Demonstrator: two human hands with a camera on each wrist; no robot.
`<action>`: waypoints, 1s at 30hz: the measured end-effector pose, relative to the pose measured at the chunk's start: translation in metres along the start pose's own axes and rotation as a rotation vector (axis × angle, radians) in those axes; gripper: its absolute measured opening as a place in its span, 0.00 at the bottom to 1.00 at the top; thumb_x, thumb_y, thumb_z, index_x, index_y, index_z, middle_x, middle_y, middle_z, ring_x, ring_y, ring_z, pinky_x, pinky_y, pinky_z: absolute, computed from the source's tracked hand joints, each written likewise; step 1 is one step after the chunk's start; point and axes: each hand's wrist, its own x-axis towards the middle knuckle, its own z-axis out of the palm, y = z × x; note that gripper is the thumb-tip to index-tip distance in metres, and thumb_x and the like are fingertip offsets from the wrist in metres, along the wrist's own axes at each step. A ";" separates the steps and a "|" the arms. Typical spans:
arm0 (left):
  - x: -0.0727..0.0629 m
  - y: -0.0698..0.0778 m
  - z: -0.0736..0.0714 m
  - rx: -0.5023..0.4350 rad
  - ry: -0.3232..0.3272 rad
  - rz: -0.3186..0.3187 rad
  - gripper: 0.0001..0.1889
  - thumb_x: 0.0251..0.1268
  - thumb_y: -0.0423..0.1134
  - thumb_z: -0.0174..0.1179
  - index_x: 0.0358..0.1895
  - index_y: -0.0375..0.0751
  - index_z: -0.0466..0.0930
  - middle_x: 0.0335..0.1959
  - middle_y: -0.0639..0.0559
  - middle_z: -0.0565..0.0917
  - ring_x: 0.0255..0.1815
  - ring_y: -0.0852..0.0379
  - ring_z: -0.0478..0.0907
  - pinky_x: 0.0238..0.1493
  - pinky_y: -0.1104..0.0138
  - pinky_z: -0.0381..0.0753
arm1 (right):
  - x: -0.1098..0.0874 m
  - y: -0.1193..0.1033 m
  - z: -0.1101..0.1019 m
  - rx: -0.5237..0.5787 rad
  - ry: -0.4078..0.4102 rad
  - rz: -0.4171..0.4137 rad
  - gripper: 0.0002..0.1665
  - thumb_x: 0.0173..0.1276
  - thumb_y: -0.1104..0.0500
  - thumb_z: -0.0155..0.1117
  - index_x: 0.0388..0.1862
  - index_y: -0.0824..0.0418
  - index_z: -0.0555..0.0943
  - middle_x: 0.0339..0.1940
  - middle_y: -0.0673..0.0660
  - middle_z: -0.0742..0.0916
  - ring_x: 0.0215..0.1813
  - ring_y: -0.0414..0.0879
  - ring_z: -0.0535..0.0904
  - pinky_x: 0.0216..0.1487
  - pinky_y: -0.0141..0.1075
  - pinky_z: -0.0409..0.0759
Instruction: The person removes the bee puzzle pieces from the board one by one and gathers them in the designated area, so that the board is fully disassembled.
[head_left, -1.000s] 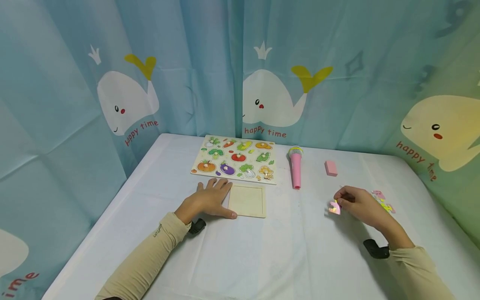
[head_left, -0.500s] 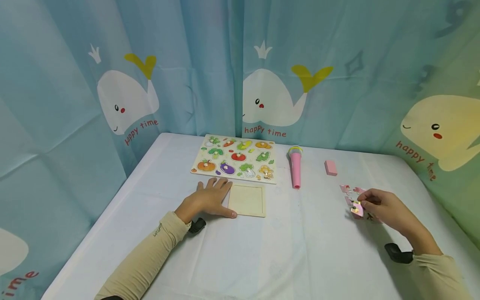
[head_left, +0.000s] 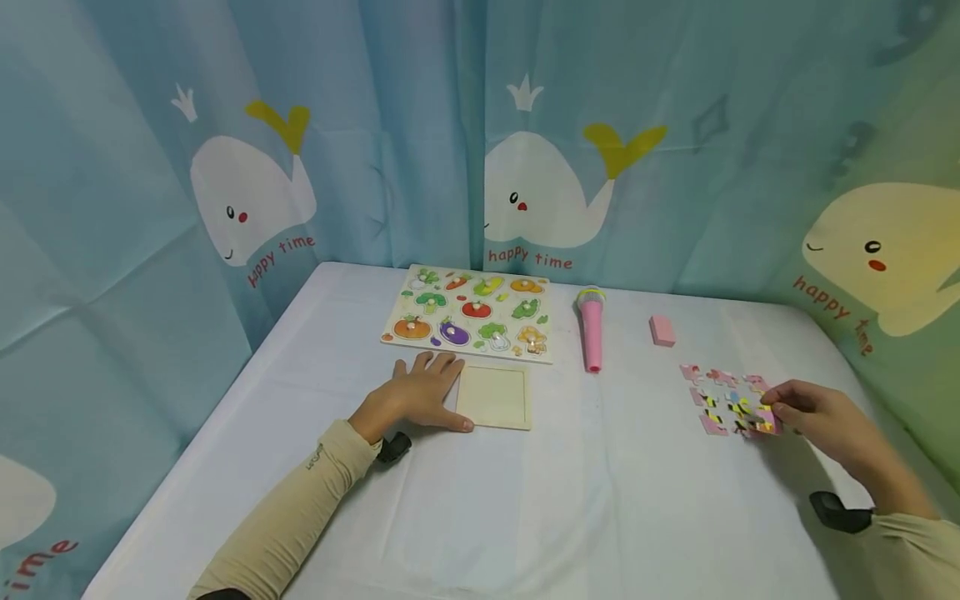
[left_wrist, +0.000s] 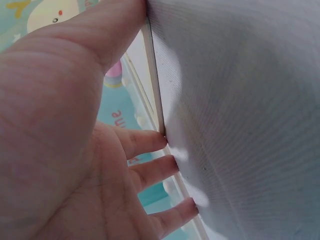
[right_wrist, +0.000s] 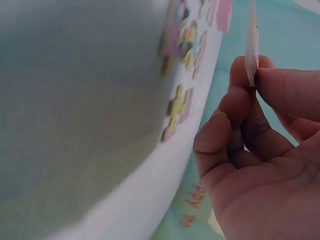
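My left hand (head_left: 418, 397) lies with fingers spread on the white table. Its thumb and fingertips touch the left side of a square wooden puzzle tray (head_left: 492, 397). In the left wrist view those fingertips meet the tray's thin edge (left_wrist: 154, 80). Thumb and fingers of my right hand (head_left: 828, 423) pinch a jigsaw piece (right_wrist: 252, 55), which appears edge-on and raised in the right wrist view. Under and beside that hand lie several pink and yellow jigsaw pieces (head_left: 713, 417), set out in loose rows with small gaps. The held piece overlaps their right side in the head view.
Behind the tray lies a vegetable peg puzzle board (head_left: 477, 311). A pink toy microphone (head_left: 592, 333) lies to its right, then a pink block (head_left: 662, 331). A blue whale-print curtain (head_left: 420, 167) rises along the table's back and sides.
My right hand has moved right with the jigsaw piece, from left of the loose pieces to their right side, uncovering most of them. The left hand and tray have stayed put.
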 end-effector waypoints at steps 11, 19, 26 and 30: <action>-0.004 0.000 0.000 -0.014 -0.006 -0.005 0.59 0.63 0.70 0.70 0.87 0.41 0.53 0.87 0.41 0.53 0.84 0.31 0.48 0.73 0.26 0.51 | 0.002 0.016 -0.007 0.002 -0.066 0.093 0.13 0.82 0.70 0.51 0.50 0.78 0.81 0.37 0.57 0.84 0.34 0.40 0.73 0.33 0.35 0.73; -0.003 -0.001 0.001 -0.012 -0.005 -0.005 0.59 0.63 0.70 0.70 0.88 0.41 0.52 0.87 0.41 0.54 0.84 0.31 0.48 0.73 0.26 0.51 | 0.003 0.026 -0.006 -0.012 -0.078 0.126 0.12 0.81 0.70 0.52 0.49 0.78 0.82 0.36 0.56 0.84 0.32 0.41 0.73 0.32 0.35 0.74; -0.003 0.001 0.004 -0.010 -0.015 -0.001 0.59 0.64 0.70 0.70 0.87 0.39 0.52 0.86 0.40 0.54 0.84 0.30 0.49 0.73 0.26 0.51 | 0.002 0.028 -0.003 -0.034 -0.086 0.145 0.14 0.79 0.71 0.50 0.48 0.78 0.82 0.32 0.54 0.82 0.31 0.41 0.73 0.31 0.35 0.73; -0.004 0.002 0.004 -0.005 -0.018 0.000 0.60 0.64 0.70 0.69 0.87 0.37 0.52 0.87 0.40 0.53 0.84 0.31 0.49 0.73 0.26 0.52 | 0.002 0.026 -0.002 -0.095 -0.069 0.130 0.13 0.80 0.69 0.51 0.47 0.76 0.83 0.31 0.55 0.84 0.32 0.44 0.73 0.32 0.37 0.71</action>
